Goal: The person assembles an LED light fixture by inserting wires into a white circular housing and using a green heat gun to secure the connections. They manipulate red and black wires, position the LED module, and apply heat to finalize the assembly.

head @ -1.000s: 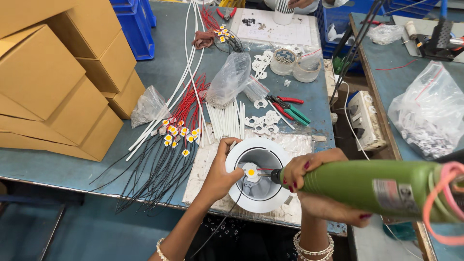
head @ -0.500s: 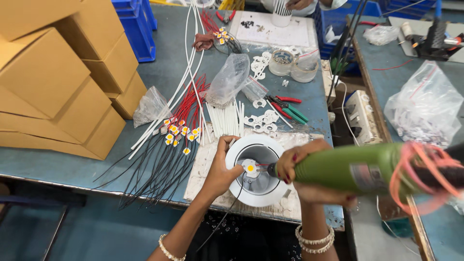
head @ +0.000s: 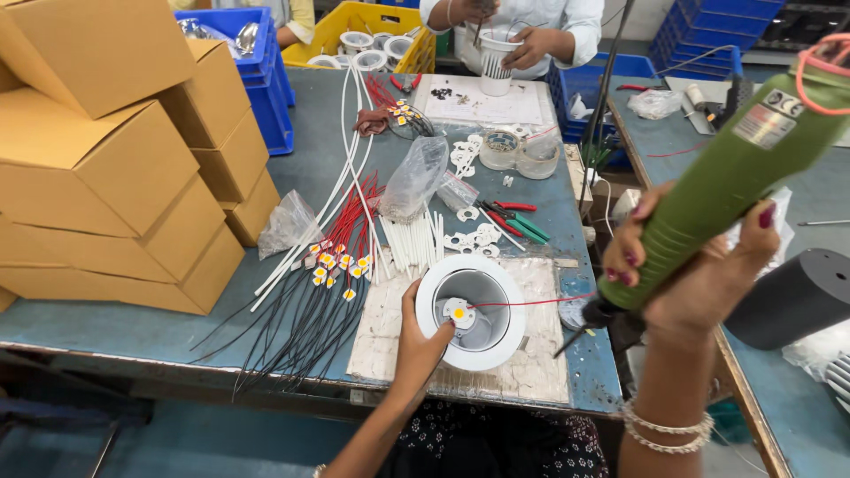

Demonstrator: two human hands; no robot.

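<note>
Left hand [head: 423,341]: fingers grasping the rim of the white lamp housing [head: 471,312]; the palm side is hidden.
Lamp housing: sits on a worn board [head: 531,372] at the near edge of the blue table [head: 133,327]; inside lies a small yellow chip [head: 458,312] with a red wire [head: 531,303] running off to the right.
Right hand [head: 699,270]: fingers clenched around the green electric screwdriver [head: 735,168], raised beside the housing (its tip is dark and hard to make out).
Screwdriver top: cut off by the picture edge.
Wire bundle [head: 310,292]: black and red leads, left of the board.
Cardboard boxes [head: 106,168]: stacked at far left, partly cut off.
Person opposite: only the hands and a white fitting [head: 496,66] are visible.
</note>
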